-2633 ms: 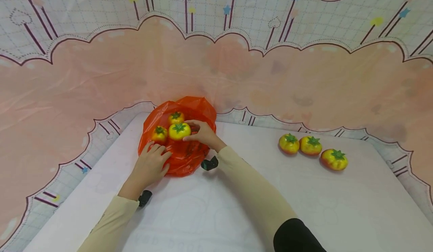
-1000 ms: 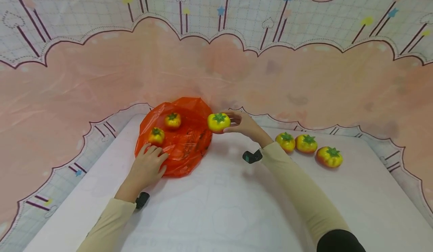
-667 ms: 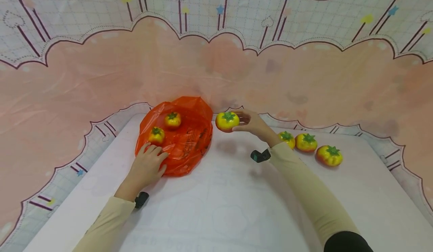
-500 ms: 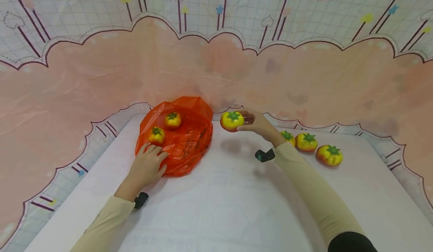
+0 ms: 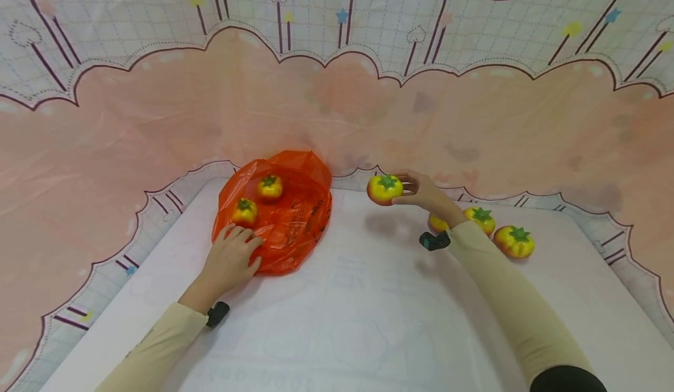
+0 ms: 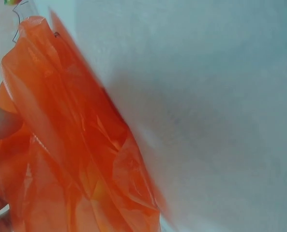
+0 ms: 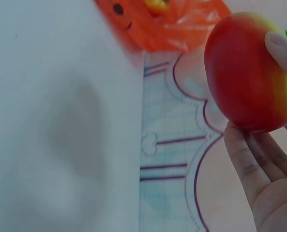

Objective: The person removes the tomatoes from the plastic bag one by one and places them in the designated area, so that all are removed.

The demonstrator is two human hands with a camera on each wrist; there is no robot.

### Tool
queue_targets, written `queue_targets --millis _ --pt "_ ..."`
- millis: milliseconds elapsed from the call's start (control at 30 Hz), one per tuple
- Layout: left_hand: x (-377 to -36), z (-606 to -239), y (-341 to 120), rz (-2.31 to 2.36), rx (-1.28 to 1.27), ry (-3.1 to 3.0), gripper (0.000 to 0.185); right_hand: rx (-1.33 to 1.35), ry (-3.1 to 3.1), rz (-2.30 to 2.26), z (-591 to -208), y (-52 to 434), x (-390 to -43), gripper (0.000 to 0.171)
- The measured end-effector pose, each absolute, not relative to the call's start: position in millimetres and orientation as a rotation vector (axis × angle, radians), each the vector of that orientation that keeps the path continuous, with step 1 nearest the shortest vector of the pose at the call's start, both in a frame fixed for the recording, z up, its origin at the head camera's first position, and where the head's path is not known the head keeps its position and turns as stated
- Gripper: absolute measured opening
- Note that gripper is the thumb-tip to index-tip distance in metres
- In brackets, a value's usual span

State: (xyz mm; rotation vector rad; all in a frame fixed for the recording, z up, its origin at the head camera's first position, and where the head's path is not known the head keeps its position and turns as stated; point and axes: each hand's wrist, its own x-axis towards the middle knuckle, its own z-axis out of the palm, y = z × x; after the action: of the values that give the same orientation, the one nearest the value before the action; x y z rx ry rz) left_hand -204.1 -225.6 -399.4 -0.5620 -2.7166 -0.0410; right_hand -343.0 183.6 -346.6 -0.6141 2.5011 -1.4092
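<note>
My right hand (image 5: 421, 192) holds a yellow-and-red tomato-shaped fruit (image 5: 384, 189) with a green leafy top, raised over the back of the white table. In the right wrist view, its smooth red underside (image 7: 245, 77) shows between thumb and fingers. At the left, my left hand (image 5: 230, 257) grips the near edge of an orange plastic bag (image 5: 295, 234). The left wrist view has the thumb (image 6: 3, 121) against the bag's crumpled film (image 6: 75, 121), fingers on its other side. Two similar fruits, one farther back (image 5: 270, 187) and one by the left fingertips (image 5: 244, 212), sit on the bag.
Three more such fruits lie in a row at the right: one (image 5: 438, 223) partly hidden by the right wrist, a middle one (image 5: 479, 219) and an outer one (image 5: 513, 242). A patterned cloth (image 5: 368, 111) hangs behind the white table (image 5: 326, 333).
My right hand took the fruit from the bag, lifting it and carrying it rightward, where the forearm now covers part of the fruit row. The left hand stays at the bag's edge.
</note>
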Motion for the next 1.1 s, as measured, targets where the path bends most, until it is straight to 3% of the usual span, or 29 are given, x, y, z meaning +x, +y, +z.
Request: queue_targets --millis 633,1100 --pt "-203.4 -402.0 -226.5 -0.042 -0.577 -2.696 0.031 -0.597 2.481 -1.343 -360.6 220.1 -354.4 0.066" --pt "-201.5 -402.3 -227.1 -0.040 -0.539 -2.714 0.033 -0.597 2.505 -1.253 -373.3 212.4 -354.3 0.068"
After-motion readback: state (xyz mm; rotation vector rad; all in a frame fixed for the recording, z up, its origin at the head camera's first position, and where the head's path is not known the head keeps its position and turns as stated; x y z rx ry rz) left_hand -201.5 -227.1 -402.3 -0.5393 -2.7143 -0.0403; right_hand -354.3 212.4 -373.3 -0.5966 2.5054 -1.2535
